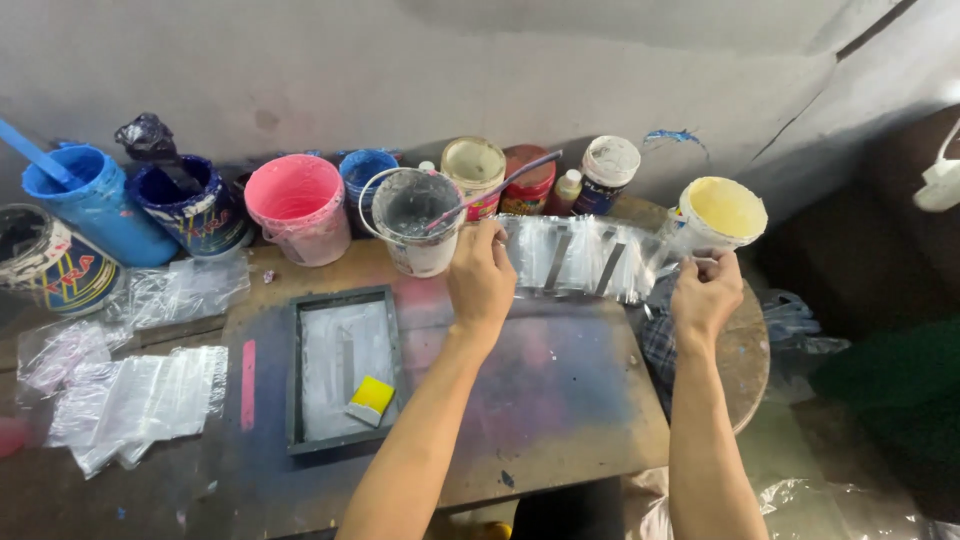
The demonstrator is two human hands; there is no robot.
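Observation:
My left hand (481,281) and my right hand (706,295) hold up a clear plastic sheet (580,256) by its two ends, stretched between them above the far side of the stained wooden board (560,400). The sheet bears grey printed stripes. To the left on the board lies a dark rectangular screen frame (343,368) with a small yellow squeegee (371,399) resting inside it.
Paint tubs line the wall: blue bucket (88,205), dark blue tub (195,205), pink bucket (297,207), white tub with a stick (415,220), yellow-filled tub (722,214), several jars. Stacks of clear plastic bags (140,400) lie at left. A round wooden table edge (748,350) is at right.

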